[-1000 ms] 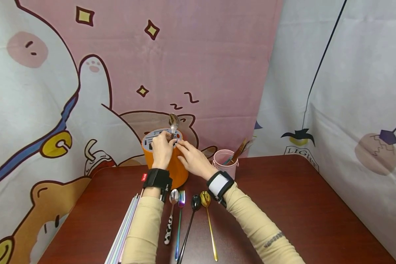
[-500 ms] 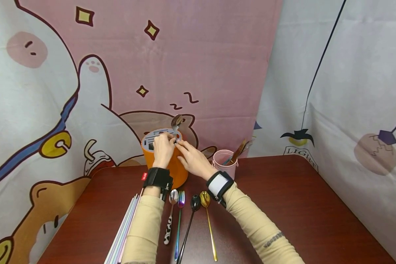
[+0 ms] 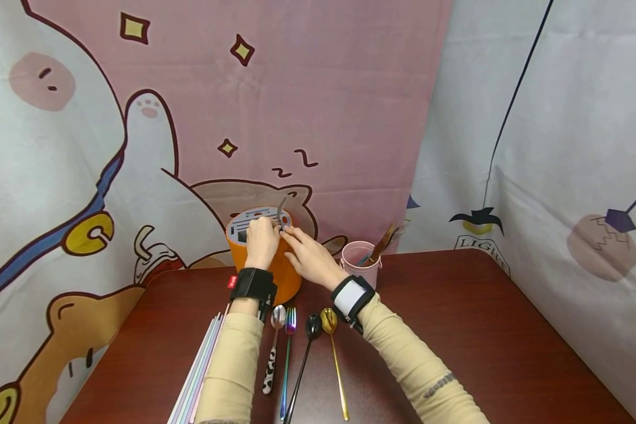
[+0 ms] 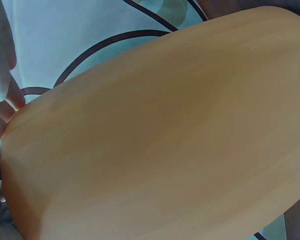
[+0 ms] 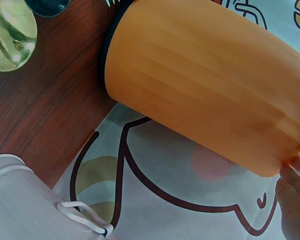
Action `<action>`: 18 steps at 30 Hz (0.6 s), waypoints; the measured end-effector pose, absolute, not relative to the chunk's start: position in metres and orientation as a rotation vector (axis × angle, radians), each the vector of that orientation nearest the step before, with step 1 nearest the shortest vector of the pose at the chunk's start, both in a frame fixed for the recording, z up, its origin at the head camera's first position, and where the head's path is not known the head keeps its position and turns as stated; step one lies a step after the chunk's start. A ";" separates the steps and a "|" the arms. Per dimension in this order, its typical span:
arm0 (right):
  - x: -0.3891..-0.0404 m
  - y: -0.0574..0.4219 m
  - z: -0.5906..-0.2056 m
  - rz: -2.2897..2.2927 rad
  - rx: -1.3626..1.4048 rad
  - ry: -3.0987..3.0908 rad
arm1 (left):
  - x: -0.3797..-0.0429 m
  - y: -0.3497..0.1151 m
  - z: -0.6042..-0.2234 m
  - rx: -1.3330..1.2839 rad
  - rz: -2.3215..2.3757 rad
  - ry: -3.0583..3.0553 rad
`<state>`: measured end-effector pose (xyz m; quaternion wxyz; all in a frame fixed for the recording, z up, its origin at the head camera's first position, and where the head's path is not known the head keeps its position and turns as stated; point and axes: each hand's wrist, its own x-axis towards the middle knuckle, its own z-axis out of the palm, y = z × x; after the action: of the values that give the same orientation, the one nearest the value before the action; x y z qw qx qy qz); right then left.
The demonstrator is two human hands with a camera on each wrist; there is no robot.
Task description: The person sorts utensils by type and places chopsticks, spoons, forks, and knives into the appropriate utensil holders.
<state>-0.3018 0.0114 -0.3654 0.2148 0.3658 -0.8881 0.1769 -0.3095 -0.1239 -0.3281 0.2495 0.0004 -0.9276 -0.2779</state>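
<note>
Broadly, a patterned cloth [image 3: 339,112] faces you behind the reddish-brown table [image 3: 456,330]. Your orange holder [image 3: 288,277] stands toward the far side, its grey slotted top [image 3: 253,218] uppermost, with a pink bucket [image 3: 370,271] just to its right. Pastel straws [image 3: 198,368] lie by your left sleeve [image 3: 230,359]. Your right hand [image 3: 314,259] rests nearly straight fingers against the holder's upper edge; your left hand [image 3: 262,241] is curled into a pinch. Nearer you lie a black spoon [image 3: 314,325], gold spoon [image 3: 330,321], rainbow fork [image 3: 291,323] and spotted-handle spoon [image 3: 270,371]. That left pinch holds a silver spoon [image 3: 280,210], edge-on above the top's right part, its handle hidden.
</note>
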 end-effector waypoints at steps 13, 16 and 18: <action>-0.303 0.011 -0.366 0.496 1.011 -2.452 | -0.297 -0.129 -0.310 -0.037 -0.745 -2.713; -0.303 0.011 -0.366 0.497 1.014 -2.453 | -0.293 -0.132 -0.309 -0.078 -0.733 -2.709; -0.303 0.011 -0.366 0.495 1.014 -2.460 | -0.290 -0.134 -0.310 -0.111 -0.734 -2.690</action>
<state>-0.3031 0.0113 -0.3659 0.2157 0.3659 -0.8876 0.1785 -0.2898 -0.1340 -0.3101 0.1745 -0.0392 -0.9492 -0.2590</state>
